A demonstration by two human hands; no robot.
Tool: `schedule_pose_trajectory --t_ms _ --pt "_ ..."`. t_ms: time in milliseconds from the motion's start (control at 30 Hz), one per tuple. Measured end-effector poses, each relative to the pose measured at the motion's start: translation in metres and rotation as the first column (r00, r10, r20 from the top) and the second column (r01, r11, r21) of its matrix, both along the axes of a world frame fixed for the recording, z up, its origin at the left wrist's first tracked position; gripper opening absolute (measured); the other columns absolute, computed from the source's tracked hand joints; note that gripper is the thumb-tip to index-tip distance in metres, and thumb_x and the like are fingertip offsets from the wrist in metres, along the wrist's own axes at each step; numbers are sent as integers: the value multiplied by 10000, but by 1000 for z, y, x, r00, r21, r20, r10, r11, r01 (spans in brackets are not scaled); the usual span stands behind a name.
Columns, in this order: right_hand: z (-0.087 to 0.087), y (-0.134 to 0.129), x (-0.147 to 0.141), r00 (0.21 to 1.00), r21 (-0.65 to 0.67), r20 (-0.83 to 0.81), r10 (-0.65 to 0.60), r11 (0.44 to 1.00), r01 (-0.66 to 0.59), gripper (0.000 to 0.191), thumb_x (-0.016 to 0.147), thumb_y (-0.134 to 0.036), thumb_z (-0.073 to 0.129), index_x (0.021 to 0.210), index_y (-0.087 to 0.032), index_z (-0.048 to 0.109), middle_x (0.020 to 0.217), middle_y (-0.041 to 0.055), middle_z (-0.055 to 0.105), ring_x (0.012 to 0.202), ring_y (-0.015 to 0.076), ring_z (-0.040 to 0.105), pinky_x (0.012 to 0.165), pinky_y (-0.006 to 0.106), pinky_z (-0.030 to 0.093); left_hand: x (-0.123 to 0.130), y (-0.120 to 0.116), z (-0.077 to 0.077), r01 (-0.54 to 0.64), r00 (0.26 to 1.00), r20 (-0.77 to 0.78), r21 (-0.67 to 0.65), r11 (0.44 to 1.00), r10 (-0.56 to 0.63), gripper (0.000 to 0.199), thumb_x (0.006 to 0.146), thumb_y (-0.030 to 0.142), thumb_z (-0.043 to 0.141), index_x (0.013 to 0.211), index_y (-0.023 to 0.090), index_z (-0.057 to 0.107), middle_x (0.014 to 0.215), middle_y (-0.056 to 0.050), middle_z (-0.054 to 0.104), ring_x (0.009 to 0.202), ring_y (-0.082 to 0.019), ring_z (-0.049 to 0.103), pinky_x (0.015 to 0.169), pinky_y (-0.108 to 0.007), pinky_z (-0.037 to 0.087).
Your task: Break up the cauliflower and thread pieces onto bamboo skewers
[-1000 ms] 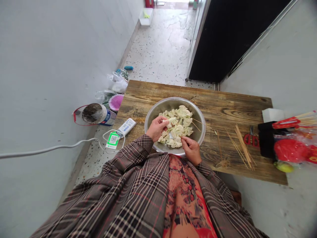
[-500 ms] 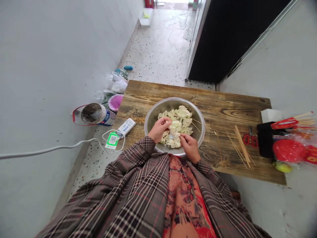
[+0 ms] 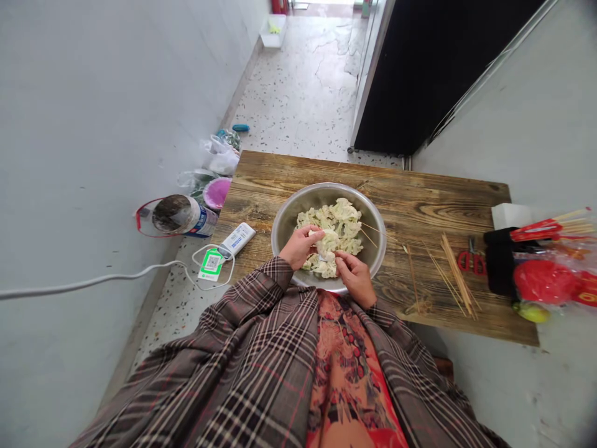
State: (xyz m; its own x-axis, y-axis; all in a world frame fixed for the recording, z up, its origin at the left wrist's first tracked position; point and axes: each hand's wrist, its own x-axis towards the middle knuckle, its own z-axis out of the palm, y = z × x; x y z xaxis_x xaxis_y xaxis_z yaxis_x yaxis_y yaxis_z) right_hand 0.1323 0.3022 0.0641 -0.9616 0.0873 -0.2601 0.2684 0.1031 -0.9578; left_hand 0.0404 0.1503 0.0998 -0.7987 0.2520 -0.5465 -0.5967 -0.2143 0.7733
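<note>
A steel bowl [image 3: 282,218] full of pale cauliflower florets [image 3: 346,211] stands on the wooden table in front of me. Over its near half, my left hand [image 3: 301,247] is closed, thumb and fingers pinching a cauliflower floret [image 3: 329,240]. My right hand [image 3: 357,278] is closed too, its fingertips pressed together at the lower right side of that floret. What lies between the right fingertips is too small to make out. Thin bamboo skewers [image 3: 369,237] stick out from the florets toward the bowl's right rim.
On the wooden table [image 3: 420,205], loose bamboo skewers [image 3: 454,274] lie to the right, beside red-handled scissors [image 3: 472,262] and a black holder [image 3: 500,264]. A white device [image 3: 239,239] with a cable and a green code card [image 3: 211,264] lie at the left edge. A bucket [image 3: 180,216] stands beyond.
The left fingers have shifted slightly over the floret, which has turned a little between the hands. My right fingertips have moved slightly left. The bowl stays in place.
</note>
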Motion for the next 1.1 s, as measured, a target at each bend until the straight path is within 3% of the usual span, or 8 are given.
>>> schedule_pose_trajectory --t_ms 300,500,833,1100 --pt "6 -2 6 1000 60 -2 -8 998 8 300 845 -413 535 846 -154 685 565 -22 549 544 130 520 569 246 401 5 3 -4 -51 999 18 -6 999 52 329 581 309 790 700 152 527 672 36 536 582 -64 514 527 -186 426" --pt "7 0 8 997 119 -59 39 992 -32 310 874 -392 483 882 -155 682 568 -21 539 521 126 500 562 245 392 3 -2 -4 32 998 43 63 998 -35 334 584 304 808 763 133 584 733 7 597 631 -75 553 571 -200 435" --pt "3 -1 13 994 215 -96 51 976 -29 305 887 -364 457 879 -166 689 609 11 589 595 157 535 585 255 390 12 -1 -7 -3 997 71 52 999 -1 337 578 324 815 796 122 657 745 -10 633 650 -91 568 610 -224 440" --pt "-5 2 7 997 143 -56 58 989 -50 304 880 -374 467 885 -162 686 576 -13 545 558 141 501 566 245 388 8 -3 -18 33 998 47 38 999 -35 354 638 378 777 856 138 633 776 -9 619 661 -90 577 629 -221 461"
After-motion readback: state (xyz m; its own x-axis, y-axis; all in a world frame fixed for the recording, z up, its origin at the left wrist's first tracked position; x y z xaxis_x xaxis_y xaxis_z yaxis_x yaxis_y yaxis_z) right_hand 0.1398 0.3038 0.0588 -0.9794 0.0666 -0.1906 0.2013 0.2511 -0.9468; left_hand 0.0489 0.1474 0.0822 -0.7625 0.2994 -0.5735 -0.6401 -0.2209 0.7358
